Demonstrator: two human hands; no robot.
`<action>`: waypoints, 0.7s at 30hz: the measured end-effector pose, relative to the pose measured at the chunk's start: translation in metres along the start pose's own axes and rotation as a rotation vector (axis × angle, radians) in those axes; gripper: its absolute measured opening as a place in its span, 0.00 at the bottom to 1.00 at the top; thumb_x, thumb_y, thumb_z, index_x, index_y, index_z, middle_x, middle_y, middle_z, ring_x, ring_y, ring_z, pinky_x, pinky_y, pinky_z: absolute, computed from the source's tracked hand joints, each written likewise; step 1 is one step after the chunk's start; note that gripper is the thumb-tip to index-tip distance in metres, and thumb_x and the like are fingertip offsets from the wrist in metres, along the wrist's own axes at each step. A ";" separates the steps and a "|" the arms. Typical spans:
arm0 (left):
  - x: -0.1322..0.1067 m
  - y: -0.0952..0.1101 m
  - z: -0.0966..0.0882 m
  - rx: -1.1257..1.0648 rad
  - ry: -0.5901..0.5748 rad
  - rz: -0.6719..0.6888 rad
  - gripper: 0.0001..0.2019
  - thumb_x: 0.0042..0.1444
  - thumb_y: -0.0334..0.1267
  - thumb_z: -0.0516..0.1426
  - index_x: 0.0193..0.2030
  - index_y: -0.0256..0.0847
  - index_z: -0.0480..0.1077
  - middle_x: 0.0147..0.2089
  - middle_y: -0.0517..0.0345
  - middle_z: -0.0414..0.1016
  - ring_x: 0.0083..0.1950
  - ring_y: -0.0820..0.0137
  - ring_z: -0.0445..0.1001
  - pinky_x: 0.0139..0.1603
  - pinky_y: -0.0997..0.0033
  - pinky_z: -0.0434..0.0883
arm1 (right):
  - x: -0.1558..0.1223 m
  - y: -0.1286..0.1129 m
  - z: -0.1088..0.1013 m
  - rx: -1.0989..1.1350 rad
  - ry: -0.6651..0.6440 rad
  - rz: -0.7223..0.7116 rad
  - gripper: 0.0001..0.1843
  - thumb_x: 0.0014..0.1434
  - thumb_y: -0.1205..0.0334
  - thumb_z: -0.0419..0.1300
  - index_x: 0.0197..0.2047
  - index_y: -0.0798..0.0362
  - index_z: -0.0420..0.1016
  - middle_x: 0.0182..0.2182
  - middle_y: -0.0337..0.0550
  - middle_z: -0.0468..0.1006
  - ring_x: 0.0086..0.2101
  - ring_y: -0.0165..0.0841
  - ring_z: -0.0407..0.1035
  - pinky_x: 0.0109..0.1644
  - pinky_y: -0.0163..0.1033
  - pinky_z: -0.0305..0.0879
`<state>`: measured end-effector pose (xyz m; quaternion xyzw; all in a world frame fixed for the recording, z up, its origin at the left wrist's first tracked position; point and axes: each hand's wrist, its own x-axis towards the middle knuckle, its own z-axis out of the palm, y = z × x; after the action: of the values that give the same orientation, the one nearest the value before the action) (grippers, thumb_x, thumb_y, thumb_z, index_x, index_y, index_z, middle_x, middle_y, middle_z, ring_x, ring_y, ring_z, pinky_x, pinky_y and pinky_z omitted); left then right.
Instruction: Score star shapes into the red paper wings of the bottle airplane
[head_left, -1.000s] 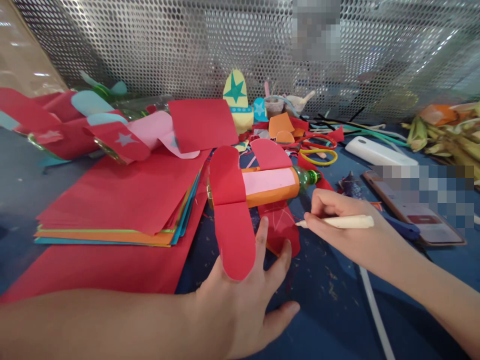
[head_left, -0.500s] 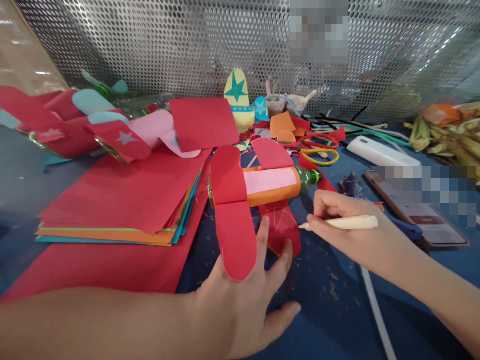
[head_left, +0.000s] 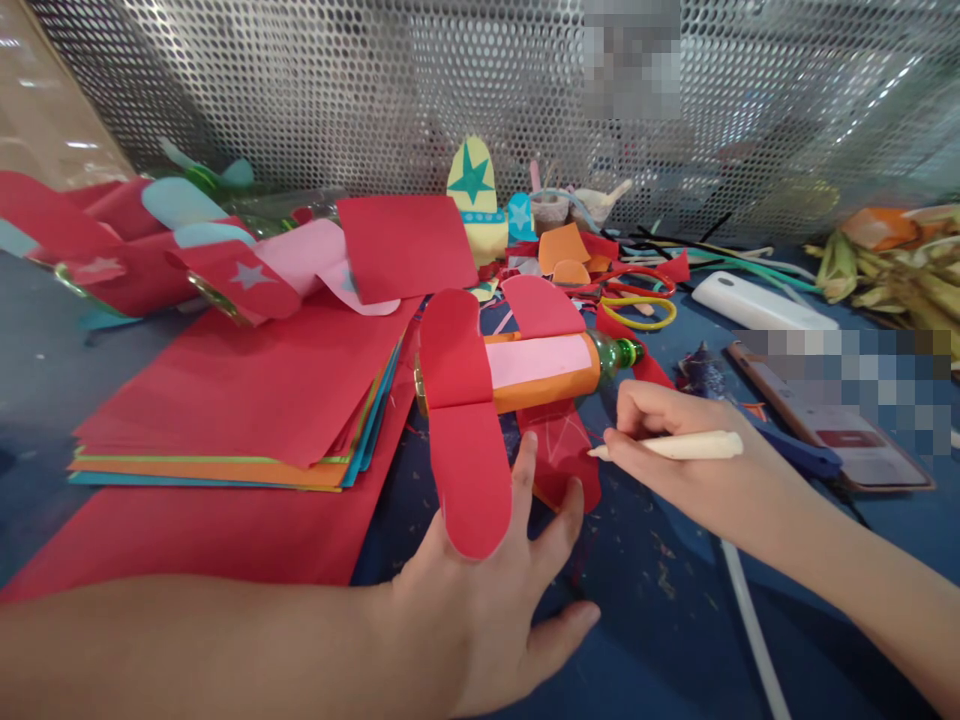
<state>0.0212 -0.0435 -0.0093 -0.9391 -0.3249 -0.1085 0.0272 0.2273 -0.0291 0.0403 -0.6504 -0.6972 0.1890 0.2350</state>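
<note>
- Here's the left hand (head_left: 480, 610), palm down in the foreground, its grip wide open, fingers spread, nothing clasped!
- Two of its fingertips rest on a red flap (head_left: 559, 475), and look, pale star lines show on that paper.
- Across from it, the right hand (head_left: 667, 425) has its grip closed around a cream pen (head_left: 701, 445), the tip right at the flap's right edge; whether it touches, I can't tell.
- Centre stage, the bottle (head_left: 611, 355) lies on its side on the blue desk (head_left: 645, 640), green neck pointing right, wrapped in orange paper (head_left: 544, 393) with a pink panel (head_left: 540, 362) on top.
- A long red strip (head_left: 465, 450) crosses its left end, and the rounded near tip lies over the back of the left hand.
- On the far side, another red flap (head_left: 544, 308) sticks out.
- To the left, a paper stack (head_left: 225, 390), red on top, with green, orange and blue edges peeking out; behind it, more paper-covered bottles (head_left: 150, 270).
- Beyond the bottle, yellow and red handle loops (head_left: 637, 327) sit among coloured scraps (head_left: 562, 247).
- Out right, a phone (head_left: 832, 425) lies beside a blue tool (head_left: 799, 450), a white device (head_left: 761, 302) farther back.
</note>
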 end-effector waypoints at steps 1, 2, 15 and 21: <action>0.000 0.000 0.000 0.003 0.002 0.000 0.30 0.63 0.58 0.38 0.68 0.47 0.52 0.68 0.32 0.50 0.62 0.44 0.61 0.51 0.47 0.66 | 0.000 0.000 0.000 0.010 -0.001 -0.005 0.12 0.52 0.66 0.54 0.22 0.50 0.54 0.14 0.29 0.57 0.17 0.25 0.51 0.19 0.30 0.47; 0.000 0.001 0.000 0.008 0.005 0.000 0.31 0.63 0.58 0.38 0.68 0.47 0.52 0.68 0.33 0.50 0.62 0.44 0.61 0.51 0.47 0.66 | 0.001 -0.001 0.001 0.019 -0.005 -0.009 0.12 0.52 0.66 0.54 0.22 0.50 0.55 0.14 0.29 0.57 0.17 0.25 0.51 0.19 0.30 0.47; 0.001 0.002 0.000 0.006 -0.011 -0.003 0.31 0.63 0.58 0.38 0.68 0.46 0.53 0.68 0.34 0.52 0.65 0.44 0.55 0.53 0.46 0.65 | 0.008 -0.005 0.009 0.118 -0.021 -0.042 0.11 0.53 0.66 0.54 0.23 0.50 0.56 0.16 0.30 0.59 0.18 0.25 0.53 0.20 0.31 0.49; 0.001 0.002 0.000 0.012 0.004 0.012 0.31 0.63 0.57 0.38 0.66 0.44 0.57 0.65 0.32 0.56 0.66 0.44 0.54 0.51 0.46 0.66 | 0.013 -0.004 0.016 0.193 -0.036 -0.051 0.11 0.56 0.63 0.54 0.25 0.50 0.55 0.18 0.30 0.60 0.19 0.26 0.55 0.22 0.32 0.52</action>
<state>0.0236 -0.0443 -0.0088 -0.9407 -0.3197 -0.1084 0.0340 0.2144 -0.0159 0.0305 -0.6034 -0.6961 0.2607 0.2888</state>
